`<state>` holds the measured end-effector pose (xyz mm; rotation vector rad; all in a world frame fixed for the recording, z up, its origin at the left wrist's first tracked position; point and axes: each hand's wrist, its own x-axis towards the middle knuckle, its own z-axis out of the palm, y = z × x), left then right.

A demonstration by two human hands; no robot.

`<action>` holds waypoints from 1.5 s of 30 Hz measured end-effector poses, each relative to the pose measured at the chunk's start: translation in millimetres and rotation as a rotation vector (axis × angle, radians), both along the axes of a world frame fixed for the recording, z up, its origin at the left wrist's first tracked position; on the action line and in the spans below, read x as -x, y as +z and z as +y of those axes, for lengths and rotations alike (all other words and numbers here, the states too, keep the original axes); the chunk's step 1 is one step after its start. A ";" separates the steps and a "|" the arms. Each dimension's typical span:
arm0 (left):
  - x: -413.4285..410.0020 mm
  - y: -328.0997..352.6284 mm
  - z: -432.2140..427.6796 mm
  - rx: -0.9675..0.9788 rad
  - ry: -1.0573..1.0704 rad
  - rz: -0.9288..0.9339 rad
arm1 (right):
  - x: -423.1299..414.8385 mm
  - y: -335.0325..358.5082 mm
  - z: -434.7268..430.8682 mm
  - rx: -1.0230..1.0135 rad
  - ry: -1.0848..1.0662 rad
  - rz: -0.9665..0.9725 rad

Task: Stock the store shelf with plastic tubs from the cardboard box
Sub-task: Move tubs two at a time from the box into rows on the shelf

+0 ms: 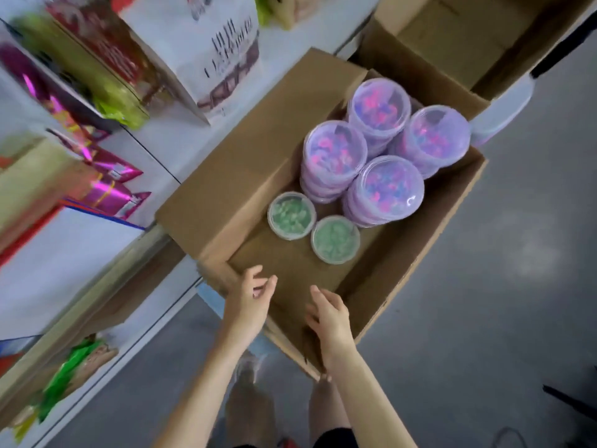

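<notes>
An open cardboard box (420, 253) stands on the floor in front of me. Inside it are several stacks of purple-filled plastic tubs (384, 185) with clear lids at the far end, and two smaller green-filled tubs (291, 215) (335, 239) side by side nearer me. My left hand (248, 295) hovers over the box's near left corner with fingers loosely spread, holding nothing. My right hand (329, 315) reaches over the near edge, fingers relaxed and empty. Both hands are short of the green tubs.
White store shelves (161, 140) run along the left, carrying foil snack bags (109, 189), a white printed carton (206, 46) and brown boxes. A second open cardboard box (452, 37) sits behind the first. Grey floor (500, 318) lies to the right.
</notes>
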<state>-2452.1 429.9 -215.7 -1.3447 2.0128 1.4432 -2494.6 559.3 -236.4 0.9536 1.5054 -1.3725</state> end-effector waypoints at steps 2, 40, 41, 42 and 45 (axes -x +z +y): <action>17.6 -32.0 0.7 -0.062 0.142 -0.010 | 18.6 -25.3 4.0 -0.037 -0.068 -0.042; -24.6 29.8 -4.2 -0.252 0.716 0.525 | -18.7 59.2 13.8 0.179 -0.236 0.319; -42.7 47.3 -7.3 -0.236 0.716 0.544 | -30.8 77.3 11.0 0.188 -0.206 0.351; -62.3 65.9 -10.5 -0.219 0.725 0.565 | -44.4 96.1 7.5 0.196 -0.177 0.387; -134.3 126.3 -16.9 -0.170 0.771 0.630 | -93.5 153.5 -5.3 0.231 -0.082 0.483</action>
